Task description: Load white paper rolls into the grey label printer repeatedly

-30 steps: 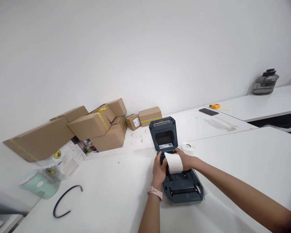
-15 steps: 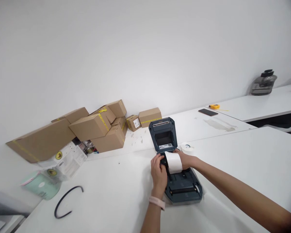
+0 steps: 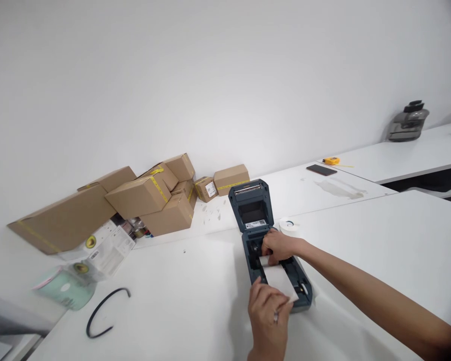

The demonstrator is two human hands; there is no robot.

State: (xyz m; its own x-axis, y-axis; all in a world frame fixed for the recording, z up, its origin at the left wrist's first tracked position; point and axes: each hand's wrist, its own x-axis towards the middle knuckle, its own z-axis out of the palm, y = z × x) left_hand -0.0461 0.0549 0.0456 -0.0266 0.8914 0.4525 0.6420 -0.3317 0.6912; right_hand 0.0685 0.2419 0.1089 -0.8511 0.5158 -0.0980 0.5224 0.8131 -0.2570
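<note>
White wall (image 3: pixel 225 85) right across the back, and in front of it the worktop (image 3: pixel 184 281), with a seam splitting its near part from its rear part. Big heap of cardboard boxes (image 3: pixel 139 195) piled up at the rear left corner, and two smaller ones just to their right along the back edge!

Out on the near part, well in from the left edge, stands the dark printer (image 3: pixel 255 232), lid up and tipped back, body open. Over by the left edge, clear packs with avocado pictures (image 3: pixel 108 250) lean against the boxes, a green pouch (image 3: pixel 65 288) beside them. Far right, a grey jug (image 3: pixel 409 123) stands near the wall on another table.

Now the hands: the left (image 3: pixel 268 306) is at the printer's front, fingers drawn together, pinching the loose end of the white paper (image 3: pixel 280 281), which lies along the open body. The right (image 3: pixel 280 245) reaches inside, fingers curled down at the paper's other end; whether it grips anything, I can't tell.

Phone (image 3: pixel 321 170) near the rear part's right edge, curved black strip (image 3: pixel 96 308) towards the left edge, white roll (image 3: pixel 288 228) just behind the printer's right side, yellow tape measure (image 3: pixel 331 161) beyond the phone. And a ring (image 3: pixel 275 316) on the left hand!
</note>
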